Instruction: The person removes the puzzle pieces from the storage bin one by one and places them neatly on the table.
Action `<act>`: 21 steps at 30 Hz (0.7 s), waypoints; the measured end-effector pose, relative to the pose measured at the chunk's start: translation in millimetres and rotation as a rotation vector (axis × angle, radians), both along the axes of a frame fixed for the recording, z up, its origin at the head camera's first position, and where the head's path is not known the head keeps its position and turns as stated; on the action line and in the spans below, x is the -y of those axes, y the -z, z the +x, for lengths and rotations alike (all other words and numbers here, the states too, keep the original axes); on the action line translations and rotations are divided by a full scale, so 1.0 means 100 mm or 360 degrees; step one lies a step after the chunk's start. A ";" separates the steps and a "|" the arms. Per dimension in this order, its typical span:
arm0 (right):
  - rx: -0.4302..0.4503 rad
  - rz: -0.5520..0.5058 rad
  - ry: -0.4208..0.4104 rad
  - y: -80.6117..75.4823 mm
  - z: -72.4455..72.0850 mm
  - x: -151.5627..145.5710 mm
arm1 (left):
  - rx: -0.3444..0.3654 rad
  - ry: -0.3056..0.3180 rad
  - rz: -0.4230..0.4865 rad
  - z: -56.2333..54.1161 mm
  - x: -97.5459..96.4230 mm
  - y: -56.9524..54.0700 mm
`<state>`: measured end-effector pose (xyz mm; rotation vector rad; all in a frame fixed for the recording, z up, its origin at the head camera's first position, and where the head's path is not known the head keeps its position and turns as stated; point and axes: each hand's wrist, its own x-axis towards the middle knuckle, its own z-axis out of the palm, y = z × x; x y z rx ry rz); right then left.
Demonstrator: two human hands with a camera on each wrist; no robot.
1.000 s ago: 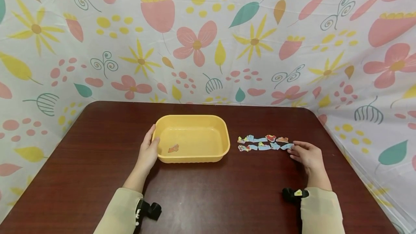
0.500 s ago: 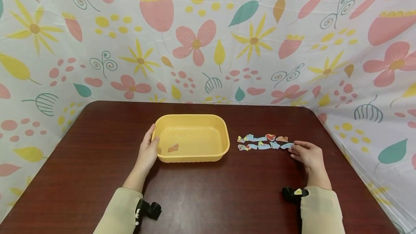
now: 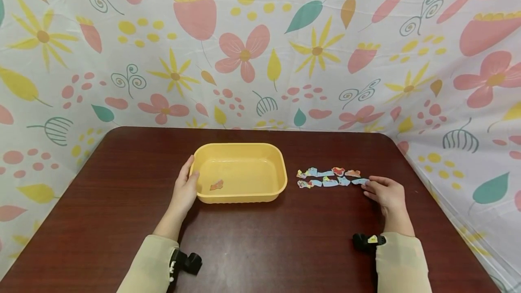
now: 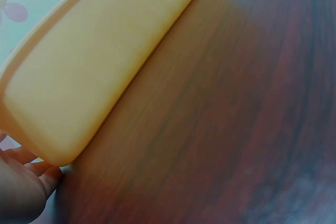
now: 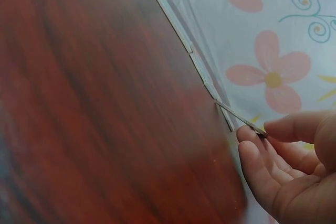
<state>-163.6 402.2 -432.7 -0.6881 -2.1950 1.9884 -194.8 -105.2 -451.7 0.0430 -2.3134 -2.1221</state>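
My left hand grips the left end of a yellow plastic basin, thumb on the rim. In the left wrist view the fingers touch the outer corner of the basin. One brown-orange puzzle piece lies inside. At the right, my right hand pinches the end of a light blue puzzle piece. The right wrist view shows this thin piece tilted, its near end raised between thumb and fingers, its far end low by the row.
Several flat puzzle pieces lie in two rows between basin and right hand, among them a red one and an orange one. They rest on a dark brown table. A flower-patterned cloth hangs behind and beside it.
The light blue piece in my right hand has tipped up slightly at the end it is held by. My left hand and the basin stay in place.
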 end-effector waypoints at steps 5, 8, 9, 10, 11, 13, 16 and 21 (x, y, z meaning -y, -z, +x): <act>0.0027 0.0074 0.0018 0.00 0.00 0.00 | 0.0006 -0.0001 0.0004 0.00 0.00 0.00; 0.0044 0.0108 0.0043 -0.01 0.01 -0.02 | 0.0006 0.0005 0.0011 0.00 0.01 0.00; 0.0048 0.0109 0.0053 -0.01 0.01 -0.02 | 0.0007 0.0007 0.0012 0.00 0.00 0.00; 0.0048 0.0113 0.0057 -0.01 0.02 -0.03 | 0.0007 0.0007 0.0009 0.00 0.00 0.00; 0.0052 0.0112 0.0063 -0.02 0.02 -0.03 | 0.0008 0.0008 0.0007 0.00 0.00 0.00; 0.0056 0.0110 0.0082 -0.03 0.03 -0.04 | 0.0012 0.0005 -0.0004 0.01 0.00 0.01; 0.0052 0.0094 0.0124 -0.05 0.03 -0.04 | 0.0011 0.0000 0.0001 0.01 0.00 0.01; 0.0031 0.0085 0.0118 -0.09 0.04 -0.05 | 0.0025 -0.0001 0.0020 0.00 -0.01 0.02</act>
